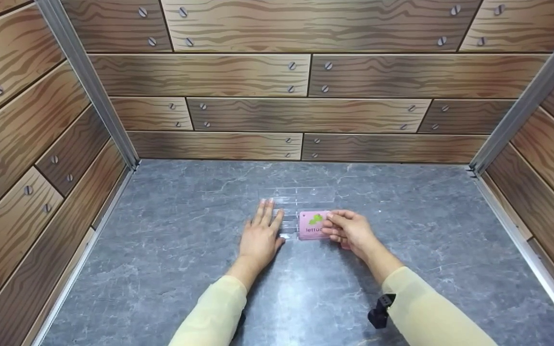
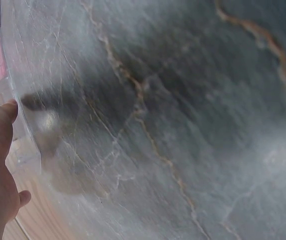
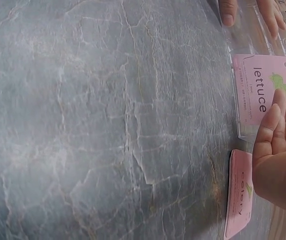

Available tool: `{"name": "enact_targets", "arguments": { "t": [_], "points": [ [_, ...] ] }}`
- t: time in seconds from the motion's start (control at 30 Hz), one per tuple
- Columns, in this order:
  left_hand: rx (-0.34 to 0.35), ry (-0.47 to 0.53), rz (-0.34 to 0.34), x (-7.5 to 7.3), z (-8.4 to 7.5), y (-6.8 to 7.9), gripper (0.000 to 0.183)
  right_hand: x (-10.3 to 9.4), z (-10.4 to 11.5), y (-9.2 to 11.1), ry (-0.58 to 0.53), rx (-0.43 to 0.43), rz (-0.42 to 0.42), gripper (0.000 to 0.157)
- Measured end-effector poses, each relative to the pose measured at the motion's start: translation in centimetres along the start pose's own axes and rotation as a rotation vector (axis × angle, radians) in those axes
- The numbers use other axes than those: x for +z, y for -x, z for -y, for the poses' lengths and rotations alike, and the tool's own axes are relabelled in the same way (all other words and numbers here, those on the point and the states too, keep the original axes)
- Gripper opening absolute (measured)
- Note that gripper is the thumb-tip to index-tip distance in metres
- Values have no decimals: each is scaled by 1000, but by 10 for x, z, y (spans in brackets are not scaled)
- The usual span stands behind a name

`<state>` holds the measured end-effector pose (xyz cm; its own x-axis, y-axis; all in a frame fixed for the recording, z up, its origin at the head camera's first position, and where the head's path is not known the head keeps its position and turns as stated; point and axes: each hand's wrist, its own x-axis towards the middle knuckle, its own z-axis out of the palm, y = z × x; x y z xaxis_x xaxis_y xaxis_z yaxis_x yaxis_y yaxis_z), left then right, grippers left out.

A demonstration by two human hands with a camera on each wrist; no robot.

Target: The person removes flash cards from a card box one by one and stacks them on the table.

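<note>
Plank-patterned walls (image 1: 243,113) close in on three sides of a gray, marble-veined tabletop (image 1: 171,206), where a person works with both arms stretched forward. Metal posts (image 1: 87,84) stand at the two far corners. Pale yellow sleeves (image 1: 212,310) cover both forearms down near the wrists.

A clear rack (image 1: 315,193) lies on the tabletop, with a row of compartments on each side of a middle line. The left hand (image 1: 259,235) lies on the rack's left half, its fingers straight and spread, holding nothing. The right hand (image 1: 354,233) reaches in from the other side, fingertips at the right part of a pink lettuce card (image 1: 306,221); whether they pinch it or merely touch it, I cannot tell.

That card sits face up on the rack's near right part, beside the middle line. A small stack of pink celery cards (image 3: 239,197) lies just beside the rack, partly hidden by the right hand. A black device (image 1: 379,315) juts from the right wrist. Smallest is the card's green leaf picture (image 1: 315,219).
</note>
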<state>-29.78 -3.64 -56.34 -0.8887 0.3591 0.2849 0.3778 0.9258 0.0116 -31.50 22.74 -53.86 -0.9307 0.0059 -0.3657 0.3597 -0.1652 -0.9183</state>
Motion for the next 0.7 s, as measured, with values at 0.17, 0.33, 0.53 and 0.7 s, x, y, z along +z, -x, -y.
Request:
{"name": "enact_targets", "arguments": {
  "t": [0.17, 0.33, 0.53, 0.7],
  "points": [
    [3, -3, -9, 1, 0, 0, 76, -1, 0, 0, -6, 14, -4, 28],
    [2, 2, -13, 1, 0, 0, 76, -2, 1, 1, 0, 23, -10, 29],
    [-3, -14, 10, -1, -1, 0, 76, -3, 2, 2, -8, 10, -6, 31],
    [-6, -14, 20, -3, -1, 0, 75, -4, 4, 3, -32, -10, -1, 28]
  ]
}}
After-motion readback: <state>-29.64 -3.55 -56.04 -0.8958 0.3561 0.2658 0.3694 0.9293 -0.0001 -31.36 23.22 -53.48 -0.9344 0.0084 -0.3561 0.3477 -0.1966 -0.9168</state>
